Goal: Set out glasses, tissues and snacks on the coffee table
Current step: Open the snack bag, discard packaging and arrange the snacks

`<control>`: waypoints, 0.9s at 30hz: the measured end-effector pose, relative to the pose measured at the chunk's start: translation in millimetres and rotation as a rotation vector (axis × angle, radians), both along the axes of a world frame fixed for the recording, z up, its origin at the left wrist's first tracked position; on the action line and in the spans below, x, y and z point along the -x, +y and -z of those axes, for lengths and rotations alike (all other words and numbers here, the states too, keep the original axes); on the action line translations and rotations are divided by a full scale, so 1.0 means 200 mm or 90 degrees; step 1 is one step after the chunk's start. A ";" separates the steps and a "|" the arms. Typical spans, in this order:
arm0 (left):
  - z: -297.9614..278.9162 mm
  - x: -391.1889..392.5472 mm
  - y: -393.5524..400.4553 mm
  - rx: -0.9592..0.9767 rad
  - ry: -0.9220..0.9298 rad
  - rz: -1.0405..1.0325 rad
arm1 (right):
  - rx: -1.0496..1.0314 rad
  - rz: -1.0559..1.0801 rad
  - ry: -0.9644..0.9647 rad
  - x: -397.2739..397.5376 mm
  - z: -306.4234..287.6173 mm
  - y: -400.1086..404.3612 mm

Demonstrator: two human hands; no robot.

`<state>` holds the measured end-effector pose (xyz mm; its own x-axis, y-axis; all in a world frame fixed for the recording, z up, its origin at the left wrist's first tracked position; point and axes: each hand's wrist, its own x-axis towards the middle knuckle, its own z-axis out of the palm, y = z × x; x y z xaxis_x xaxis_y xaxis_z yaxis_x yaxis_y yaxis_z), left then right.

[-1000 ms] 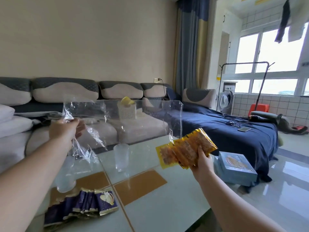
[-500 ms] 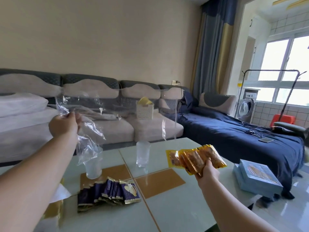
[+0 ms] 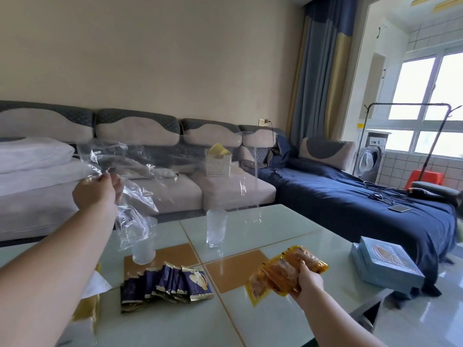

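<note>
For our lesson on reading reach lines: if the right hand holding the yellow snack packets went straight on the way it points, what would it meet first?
Probably the right-hand glass: the right hand aims its yellow snack packets up-left over the coffee table. Depth is unclear, so it might pass above it.

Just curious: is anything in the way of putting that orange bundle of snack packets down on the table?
Nothing visible. The right hand holds the orange snack packets over a bare patch of the pale glossy coffee table.
</note>
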<state>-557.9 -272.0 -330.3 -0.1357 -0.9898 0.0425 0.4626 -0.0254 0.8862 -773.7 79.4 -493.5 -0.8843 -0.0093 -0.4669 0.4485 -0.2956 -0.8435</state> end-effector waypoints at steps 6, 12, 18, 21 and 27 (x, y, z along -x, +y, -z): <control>0.04 0.12 0.11 -0.010 -0.006 0.040 | -0.023 -0.118 0.010 0.00 0.04 -0.03; 0.08 0.19 0.22 -0.030 0.014 0.102 | -0.237 -0.225 0.059 0.00 0.04 0.02; 0.14 0.34 0.43 -0.089 0.039 0.193 | -0.414 -0.229 0.370 -0.01 -0.12 -0.01; 0.17 0.40 0.55 -0.134 0.079 0.268 | -0.104 -0.301 0.276 -0.03 -0.25 -0.05; 0.26 0.45 0.77 -0.176 0.097 0.393 | 0.205 -0.165 0.278 0.01 -0.43 -0.01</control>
<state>-648.3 -118.0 -382.4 -0.6900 -0.7107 -0.1371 0.4094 -0.5394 0.7358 -776.1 76.8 -407.3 -0.9435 -0.3313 0.0010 0.1728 -0.4945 -0.8518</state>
